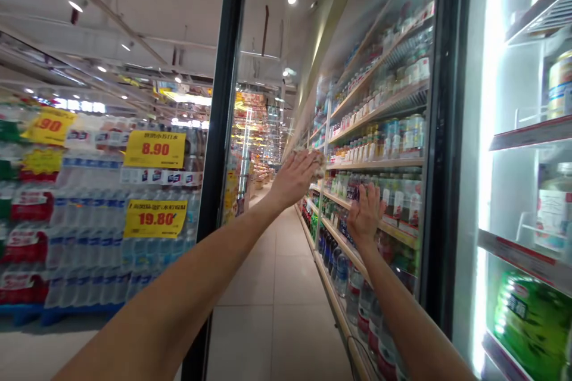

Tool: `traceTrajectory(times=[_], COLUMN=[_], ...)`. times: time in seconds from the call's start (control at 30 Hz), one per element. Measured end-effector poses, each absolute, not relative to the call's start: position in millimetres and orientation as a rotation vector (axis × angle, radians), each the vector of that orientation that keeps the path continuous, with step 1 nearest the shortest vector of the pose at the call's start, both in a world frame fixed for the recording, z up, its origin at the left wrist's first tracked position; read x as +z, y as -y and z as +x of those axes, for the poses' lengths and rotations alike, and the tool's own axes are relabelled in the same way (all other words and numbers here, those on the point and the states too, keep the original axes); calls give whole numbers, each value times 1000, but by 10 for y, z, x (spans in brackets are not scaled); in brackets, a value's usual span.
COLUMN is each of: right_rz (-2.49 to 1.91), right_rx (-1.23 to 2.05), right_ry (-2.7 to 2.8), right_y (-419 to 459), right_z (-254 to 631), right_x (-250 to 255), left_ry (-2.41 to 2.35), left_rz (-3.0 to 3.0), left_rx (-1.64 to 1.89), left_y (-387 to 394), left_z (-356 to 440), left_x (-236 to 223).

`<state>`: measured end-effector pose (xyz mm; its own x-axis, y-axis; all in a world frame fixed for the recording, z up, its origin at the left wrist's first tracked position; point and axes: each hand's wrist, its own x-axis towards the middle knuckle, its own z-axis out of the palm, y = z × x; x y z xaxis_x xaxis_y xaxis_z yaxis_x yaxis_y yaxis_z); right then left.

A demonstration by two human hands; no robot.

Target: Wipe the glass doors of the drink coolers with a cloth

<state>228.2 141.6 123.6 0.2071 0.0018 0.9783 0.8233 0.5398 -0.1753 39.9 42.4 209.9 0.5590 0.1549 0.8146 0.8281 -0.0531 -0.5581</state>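
Note:
A dark-framed glass door [268, 83] of a cooler stands open in front of me. My left hand [292, 178] reaches to the middle of the pane and presses a light, crumpled cloth [319, 164] against it, fingers together over the cloth. To the right and a little lower, my right hand [365, 214] is raised at the glass with fingers apart and nothing in it. Part of the cloth is hidden behind the left hand.
At right, the lit cooler shelves [531, 131] carry bottles, cans and a green pack [531, 321]. Stacked bottle packs [84, 232] with yellow price signs [155, 149] stand at left. Shelves of bottled drinks [379, 161] and a tiled aisle [254, 286] show in the glass.

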Motion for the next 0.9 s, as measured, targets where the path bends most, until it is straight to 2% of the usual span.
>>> traceTrajectory(times=[0.07, 0.23, 0.47, 0.6, 0.67, 0.8, 0.9], right_rz=[-837, -837, -840, -831, -828, -815, -793], right_rx=[-677, -693, -678, -672, -659, -642, -640], right_ry=[1244, 1246, 1247, 1257, 1251, 1234, 1240], right_y=[-1418, -1434, -1423, -1426, -1431, -1441, -1444], right_z=[2282, 2284, 2283, 2285, 2285, 2282, 2279], right_x=[1234, 1228, 1226, 1221, 1217, 1203, 1194], left_ry=[898, 499, 906, 592, 555, 840, 958], left_rz=[-1529, -1822, -1532, -1741, -1774, -1618, -1535], left_rx=[-711, -251, -683, -341, -284, -602, -752], left_y=[-437, -508, -465, -550, -571, -533, -521], left_z=[440, 542, 513, 622, 633, 573, 585], left_x=[2061, 1766, 2070, 1818, 1804, 2055, 2002])
